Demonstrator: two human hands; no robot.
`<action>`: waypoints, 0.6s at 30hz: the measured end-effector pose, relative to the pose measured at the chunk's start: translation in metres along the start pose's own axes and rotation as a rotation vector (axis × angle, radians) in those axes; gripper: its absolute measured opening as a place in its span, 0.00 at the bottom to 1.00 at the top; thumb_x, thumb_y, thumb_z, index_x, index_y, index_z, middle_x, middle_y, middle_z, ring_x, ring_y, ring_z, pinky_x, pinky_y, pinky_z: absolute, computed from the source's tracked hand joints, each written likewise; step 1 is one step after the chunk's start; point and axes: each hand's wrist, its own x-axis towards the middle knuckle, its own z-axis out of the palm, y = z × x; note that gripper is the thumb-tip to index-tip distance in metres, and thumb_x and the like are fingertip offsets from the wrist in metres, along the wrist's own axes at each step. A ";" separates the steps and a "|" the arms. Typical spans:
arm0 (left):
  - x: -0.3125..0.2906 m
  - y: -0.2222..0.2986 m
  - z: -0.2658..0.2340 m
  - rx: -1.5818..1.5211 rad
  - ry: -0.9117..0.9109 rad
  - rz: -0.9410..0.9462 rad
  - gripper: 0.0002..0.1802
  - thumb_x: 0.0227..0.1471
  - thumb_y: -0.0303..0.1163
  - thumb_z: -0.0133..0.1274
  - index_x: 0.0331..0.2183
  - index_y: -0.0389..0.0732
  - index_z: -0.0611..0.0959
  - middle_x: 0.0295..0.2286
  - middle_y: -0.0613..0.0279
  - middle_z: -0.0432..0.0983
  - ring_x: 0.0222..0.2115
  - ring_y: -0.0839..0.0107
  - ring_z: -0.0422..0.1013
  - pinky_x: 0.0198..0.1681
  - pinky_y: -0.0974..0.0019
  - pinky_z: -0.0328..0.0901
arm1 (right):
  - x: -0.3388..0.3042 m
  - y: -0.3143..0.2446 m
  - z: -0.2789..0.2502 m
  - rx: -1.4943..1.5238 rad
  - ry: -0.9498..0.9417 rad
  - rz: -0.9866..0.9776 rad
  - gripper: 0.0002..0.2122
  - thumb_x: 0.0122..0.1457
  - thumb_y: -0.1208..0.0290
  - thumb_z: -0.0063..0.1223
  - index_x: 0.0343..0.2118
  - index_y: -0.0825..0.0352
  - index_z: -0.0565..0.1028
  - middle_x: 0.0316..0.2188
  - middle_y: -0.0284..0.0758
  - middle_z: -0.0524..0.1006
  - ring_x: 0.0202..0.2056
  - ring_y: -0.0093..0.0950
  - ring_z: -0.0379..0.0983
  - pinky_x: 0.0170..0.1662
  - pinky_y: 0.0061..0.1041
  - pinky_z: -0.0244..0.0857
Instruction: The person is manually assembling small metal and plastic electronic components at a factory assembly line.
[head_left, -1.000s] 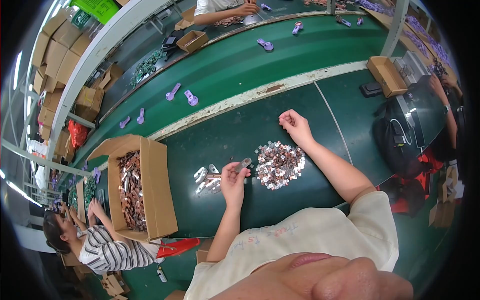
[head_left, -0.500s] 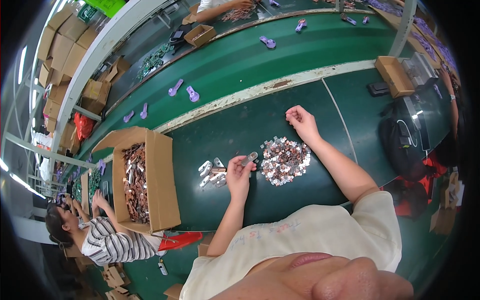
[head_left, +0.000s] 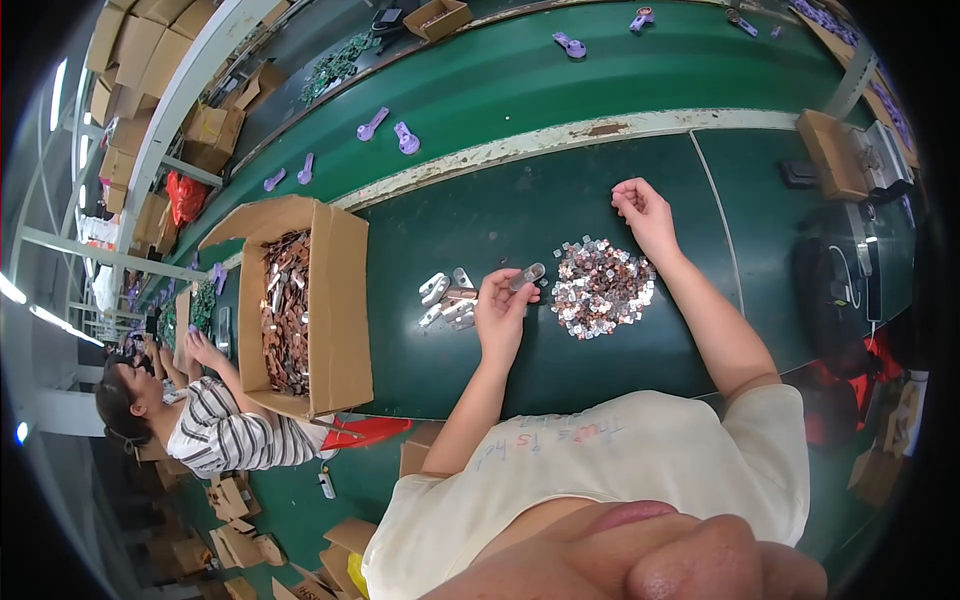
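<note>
My left hand [head_left: 499, 318] pinches a small oblong piece [head_left: 527, 278] with rounded ends, greyish and shiny, between thumb and fingers. Left of that hand lies a loose group of similar oblong metal pieces [head_left: 436, 290], some silvery and some coppery. On its right side is a heap of tiny square silver and copper-coloured bits [head_left: 603, 292]. Beyond the heap's far right edge, my right hand [head_left: 648, 215] hovers with thumb and fingertips pressed together. Whatever is in that pinch, if anything, is too small to make out.
An open cardboard box [head_left: 340, 310] full of coppery strips stands at the left. Past the pale ledge [head_left: 560, 140], purple key-shaped parts [head_left: 407, 138] lie on a green belt. A small carton [head_left: 832, 155] and a black bag [head_left: 815, 285] are at the right. A person in stripes [head_left: 235, 430] works at far left.
The whole view has shifted, so the table appears higher and farther right. Both hands keep nearly the same places beside the heap, and the left still holds its oblong piece.
</note>
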 end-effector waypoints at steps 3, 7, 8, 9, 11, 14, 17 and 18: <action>0.000 0.000 0.000 0.004 0.001 -0.021 0.14 0.47 0.15 0.48 0.38 0.33 0.68 0.32 0.57 0.69 0.30 0.72 0.71 0.34 0.73 0.68 | 0.000 0.000 0.000 -0.002 -0.001 -0.004 0.03 0.52 0.76 0.50 0.30 0.69 0.72 0.22 0.28 0.73 0.25 0.14 0.67 0.30 0.14 0.63; 0.001 -0.002 -0.002 0.006 -0.004 -0.019 0.14 0.47 0.15 0.48 0.38 0.33 0.68 0.33 0.57 0.69 0.30 0.72 0.71 0.33 0.73 0.68 | 0.000 -0.002 0.001 -0.010 -0.007 -0.008 0.04 0.53 0.76 0.50 0.30 0.69 0.72 0.22 0.28 0.72 0.25 0.14 0.67 0.30 0.14 0.63; 0.001 -0.003 -0.002 0.013 -0.004 -0.015 0.14 0.47 0.15 0.48 0.38 0.33 0.68 0.33 0.57 0.69 0.30 0.72 0.71 0.33 0.73 0.68 | 0.000 -0.001 0.001 -0.010 -0.010 -0.007 0.04 0.53 0.76 0.50 0.30 0.69 0.72 0.22 0.28 0.72 0.25 0.14 0.67 0.30 0.14 0.63; 0.001 -0.003 -0.002 0.014 -0.001 -0.015 0.14 0.47 0.15 0.48 0.38 0.33 0.68 0.33 0.57 0.69 0.30 0.72 0.71 0.33 0.73 0.68 | 0.000 -0.001 0.001 -0.012 -0.006 -0.006 0.04 0.53 0.76 0.50 0.30 0.69 0.72 0.22 0.28 0.72 0.25 0.14 0.67 0.30 0.14 0.63; 0.001 -0.003 -0.002 0.004 -0.007 -0.021 0.14 0.47 0.15 0.49 0.38 0.33 0.68 0.33 0.57 0.69 0.30 0.72 0.71 0.33 0.73 0.68 | 0.000 -0.001 0.001 -0.015 -0.003 -0.006 0.04 0.53 0.76 0.50 0.30 0.69 0.72 0.22 0.28 0.72 0.25 0.14 0.67 0.30 0.14 0.63; 0.001 -0.002 -0.001 -0.004 -0.008 -0.026 0.14 0.47 0.15 0.49 0.38 0.33 0.68 0.33 0.57 0.69 0.30 0.72 0.71 0.33 0.73 0.68 | -0.001 -0.002 0.001 -0.009 -0.002 0.005 0.04 0.53 0.76 0.50 0.30 0.69 0.72 0.22 0.27 0.72 0.25 0.14 0.67 0.30 0.14 0.63; 0.000 -0.001 0.000 -0.019 -0.008 -0.015 0.13 0.48 0.16 0.49 0.38 0.33 0.68 0.31 0.58 0.71 0.29 0.74 0.71 0.33 0.74 0.67 | -0.002 -0.003 0.001 0.001 -0.004 0.012 0.04 0.53 0.76 0.50 0.30 0.69 0.72 0.22 0.27 0.72 0.25 0.14 0.67 0.30 0.14 0.63; -0.001 -0.001 0.000 -0.021 -0.007 -0.014 0.13 0.48 0.16 0.49 0.38 0.33 0.68 0.31 0.58 0.71 0.29 0.74 0.71 0.33 0.74 0.67 | -0.002 0.000 0.001 -0.018 -0.013 0.002 0.04 0.54 0.75 0.50 0.31 0.68 0.71 0.23 0.27 0.72 0.25 0.13 0.66 0.28 0.12 0.61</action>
